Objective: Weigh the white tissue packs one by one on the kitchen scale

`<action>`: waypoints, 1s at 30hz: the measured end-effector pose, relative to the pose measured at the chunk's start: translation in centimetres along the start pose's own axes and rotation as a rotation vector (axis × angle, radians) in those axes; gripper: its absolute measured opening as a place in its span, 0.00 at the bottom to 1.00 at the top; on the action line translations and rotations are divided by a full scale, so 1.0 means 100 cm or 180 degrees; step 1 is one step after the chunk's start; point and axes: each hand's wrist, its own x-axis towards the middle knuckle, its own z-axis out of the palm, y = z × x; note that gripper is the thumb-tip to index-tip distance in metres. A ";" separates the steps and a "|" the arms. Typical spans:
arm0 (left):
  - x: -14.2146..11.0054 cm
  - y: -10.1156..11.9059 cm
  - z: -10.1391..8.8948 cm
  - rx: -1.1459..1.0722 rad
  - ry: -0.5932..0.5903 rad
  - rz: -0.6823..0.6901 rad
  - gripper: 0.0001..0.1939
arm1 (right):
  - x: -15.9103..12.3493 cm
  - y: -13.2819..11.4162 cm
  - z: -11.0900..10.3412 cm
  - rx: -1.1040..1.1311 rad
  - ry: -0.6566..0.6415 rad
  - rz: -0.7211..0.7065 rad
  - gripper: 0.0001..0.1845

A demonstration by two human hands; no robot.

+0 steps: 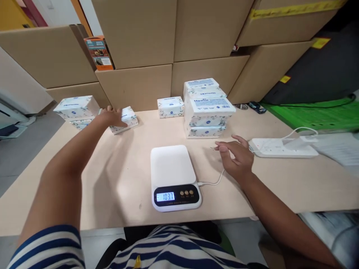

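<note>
My left hand (110,116) reaches to the far left of the table, its fingers and thumb around a white tissue pack (129,118) with a floral print. Part of that pack is hidden under the hand. Just left of it, more tissue packs (77,106) are stacked. My right hand (237,157) hovers over the table right of the kitchen scale (172,166), fingers loosely bent and apart, with no object clearly visible in it. Nothing lies on the scale's white platform, while its lit display reads about 103.7.
Behind the scale stands a taller stack of tissue packs (209,116), with a single pack (170,107) beside it. A power strip (286,147) lies at right, and a white cable (211,183) runs from the scale. Cardboard boxes (134,87) wall off the back.
</note>
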 end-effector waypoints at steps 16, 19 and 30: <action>-0.178 0.051 -0.035 -0.0469 0.0713 0.1036 0.54 | -0.007 -0.024 0.004 0.0448 -0.0415 0.0072 0.13; -0.202 0.079 -0.061 -0.0701 0.0742 0.1247 0.58 | -0.008 -0.025 0.003 0.0449 -0.0397 0.0109 0.13; -0.199 0.160 -0.018 -0.1394 0.0219 0.2009 0.53 | -0.012 -0.024 0.006 0.0761 -0.0415 0.0214 0.10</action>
